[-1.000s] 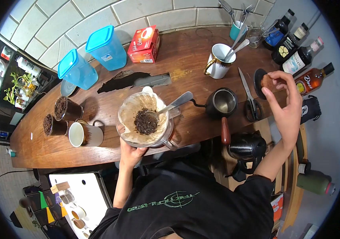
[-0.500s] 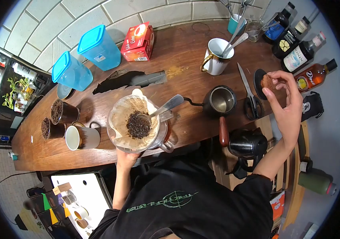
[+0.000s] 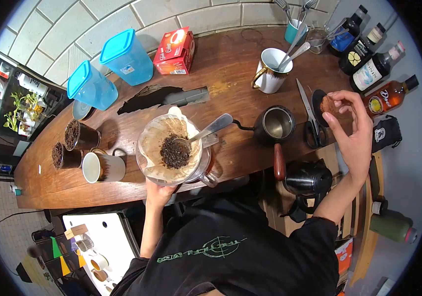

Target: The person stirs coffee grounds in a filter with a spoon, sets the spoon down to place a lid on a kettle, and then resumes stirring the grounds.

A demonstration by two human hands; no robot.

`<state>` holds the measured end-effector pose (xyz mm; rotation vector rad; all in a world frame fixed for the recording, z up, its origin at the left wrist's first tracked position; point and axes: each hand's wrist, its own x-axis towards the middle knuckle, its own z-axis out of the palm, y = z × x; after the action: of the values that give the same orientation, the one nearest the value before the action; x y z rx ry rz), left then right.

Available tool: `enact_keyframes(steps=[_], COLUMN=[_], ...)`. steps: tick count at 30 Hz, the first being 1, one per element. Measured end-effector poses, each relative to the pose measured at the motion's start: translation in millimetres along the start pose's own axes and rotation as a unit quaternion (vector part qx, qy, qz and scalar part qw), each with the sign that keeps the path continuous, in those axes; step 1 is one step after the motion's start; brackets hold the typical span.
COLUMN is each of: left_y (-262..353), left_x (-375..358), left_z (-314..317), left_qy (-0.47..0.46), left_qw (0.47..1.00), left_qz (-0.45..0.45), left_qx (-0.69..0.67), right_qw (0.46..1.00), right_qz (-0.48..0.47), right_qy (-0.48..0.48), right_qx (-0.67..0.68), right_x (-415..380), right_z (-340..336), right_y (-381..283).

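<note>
At the table's front edge, my left hand [image 3: 160,194] grips the near underside of a glass coffee dripper [image 3: 144,167], its fingers mostly hidden below. Inside the dripper, a paper filter [image 3: 154,135] holds wet dark coffee grounds [image 3: 175,154], with a metal spoon [image 3: 213,127] standing in them. A glass server with a handle [image 3: 208,180] shows beneath. On the right, my right hand [image 3: 351,126] pinches a small brown, rough, biscuit-like piece [image 3: 327,104] between thumb and fingers. That piece overlaps a round black dish [image 3: 318,98] in this view. Scissors [image 3: 311,118] lie just left of the dish.
A black gooseneck kettle [image 3: 276,124] with a wooden handle stands between my hands. Left are a mug [image 3: 109,168] and two glasses of grounds [image 3: 85,137]. Behind them lies a jagged hole [image 3: 159,101] in the tabletop. Bottles [image 3: 369,66] line the right wall.
My right hand and the brown piece have shifted slightly left, closer over the black dish. The rest of the view has moved a little; my left hand keeps its hold.
</note>
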<state>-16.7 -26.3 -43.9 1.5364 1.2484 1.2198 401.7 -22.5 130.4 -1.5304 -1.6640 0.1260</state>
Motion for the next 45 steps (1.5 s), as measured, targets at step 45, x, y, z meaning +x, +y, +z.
enact_keyframes(steps=[45], left_y=[-1], left_x=[2], left_z=[0], left_qy=[-0.018], left_qw=[0.999], left_qz=[-0.008], left_qx=[-0.025], right_qw=[0.919], right_qz=[0.068], right_qy=[-0.09], right_qx=[0.377], right_x=[-11], right_z=[49], right_y=[-4])
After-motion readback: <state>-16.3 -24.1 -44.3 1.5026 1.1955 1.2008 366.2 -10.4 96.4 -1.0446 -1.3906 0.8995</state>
